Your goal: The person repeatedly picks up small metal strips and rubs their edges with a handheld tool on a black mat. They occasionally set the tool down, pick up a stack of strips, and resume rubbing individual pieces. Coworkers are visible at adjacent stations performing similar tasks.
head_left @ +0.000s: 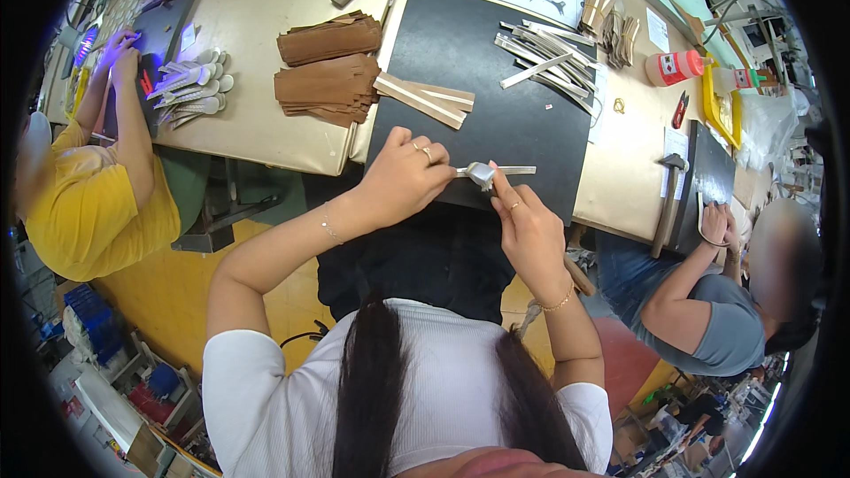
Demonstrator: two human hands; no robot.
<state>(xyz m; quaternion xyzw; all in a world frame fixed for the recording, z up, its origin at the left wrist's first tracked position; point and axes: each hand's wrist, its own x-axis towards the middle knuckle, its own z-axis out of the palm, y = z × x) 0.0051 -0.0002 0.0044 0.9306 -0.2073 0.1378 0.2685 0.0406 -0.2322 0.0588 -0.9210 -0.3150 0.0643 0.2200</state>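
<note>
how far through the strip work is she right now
Looks done: a loose pile of silvery strips on the black mat. In hand: left hand and right hand working one silver strip. Possibly left: tan strips and brown stacks.

Strips (544,57) on mat (496,124); stacks (328,75) left; bottle (675,67) right.

Thin silver strip (496,172), horiz., folded at middle, held over black mat's near edge.

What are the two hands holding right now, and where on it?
A thin silver strip: the left hand pinches its left end, and the right hand grips it just beside that, at the folded part.
</note>
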